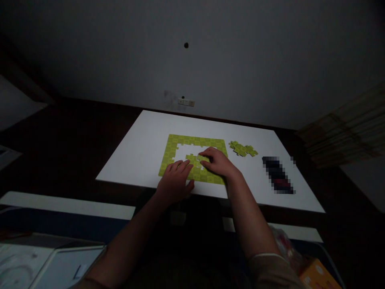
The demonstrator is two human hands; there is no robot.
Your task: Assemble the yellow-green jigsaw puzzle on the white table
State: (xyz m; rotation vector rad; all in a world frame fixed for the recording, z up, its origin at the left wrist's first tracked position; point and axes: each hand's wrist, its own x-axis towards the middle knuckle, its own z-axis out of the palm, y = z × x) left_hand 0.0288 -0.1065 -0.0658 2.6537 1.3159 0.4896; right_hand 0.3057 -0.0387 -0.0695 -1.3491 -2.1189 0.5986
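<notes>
A yellow-green jigsaw puzzle (pixel 196 140) lies on the white table, its back face showing a checkered pattern. Its border is joined all round, and white table shows through the gap in the middle. My right hand (pixel 217 161) pinches a puzzle piece (pixel 202 158) between thumb and fingers, over the inner area. Beside it, my left hand (pixel 176 180) rests with fingers stretched out on the lower left part of the puzzle, next to a few joined inner pieces (pixel 191 159). Both hands cover parts of the lower border.
A heap of loose puzzle pieces (pixel 242 149) lies to the right of the puzzle on the white table (pixel 129 160). Farther right is a dark pixelated object (pixel 277 175). A wall (pixel 120 60) stands behind the table; an orange box (pixel 319 274) is at the lower right.
</notes>
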